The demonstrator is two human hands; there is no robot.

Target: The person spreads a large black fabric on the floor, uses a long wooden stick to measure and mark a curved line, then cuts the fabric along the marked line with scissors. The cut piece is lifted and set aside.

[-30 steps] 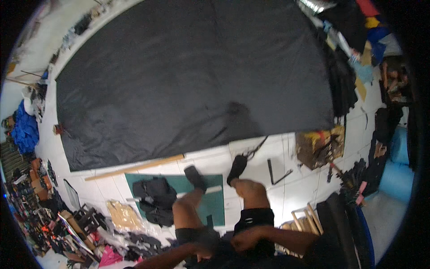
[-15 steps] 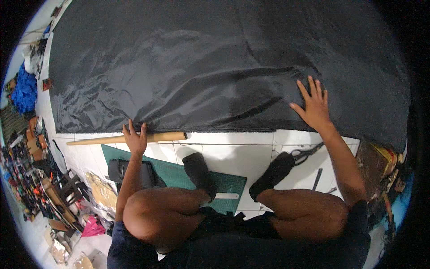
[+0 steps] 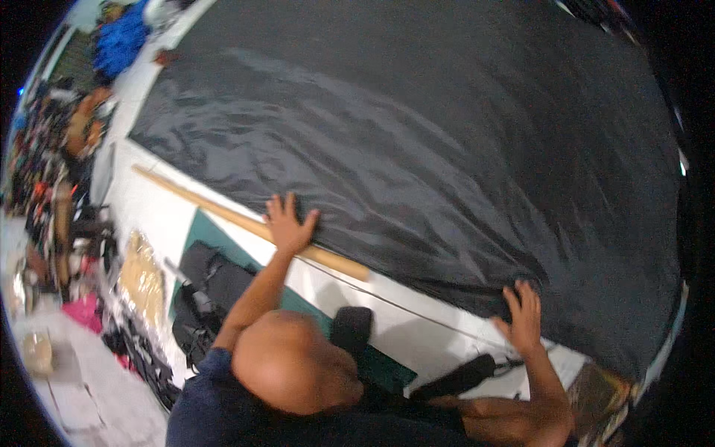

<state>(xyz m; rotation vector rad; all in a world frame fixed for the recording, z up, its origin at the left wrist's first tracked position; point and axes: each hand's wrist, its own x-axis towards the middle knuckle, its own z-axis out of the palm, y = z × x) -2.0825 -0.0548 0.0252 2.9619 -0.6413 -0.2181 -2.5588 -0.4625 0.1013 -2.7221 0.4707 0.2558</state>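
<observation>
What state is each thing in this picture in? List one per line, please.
Black sheet: spread out, wrinkled near the hands
Left hand: open, fingers apart, at the sheet's edge
Right hand: open, at the sheet's edge
Tan tube: lying along the edge
Green mat: flat, partly covered
Blue cloth: heaped

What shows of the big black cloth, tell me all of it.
The black cloth looks thin, smooth and slightly glossy. It lies spread on the white floor, running out of view at the top. Wrinkles crowd its left part and near side; the far part looks flatter. Its near edge slants down from left to right, a brown tube lying close alongside. The person's left grip and right grip, both open, rest fingers on it near that edge.
</observation>
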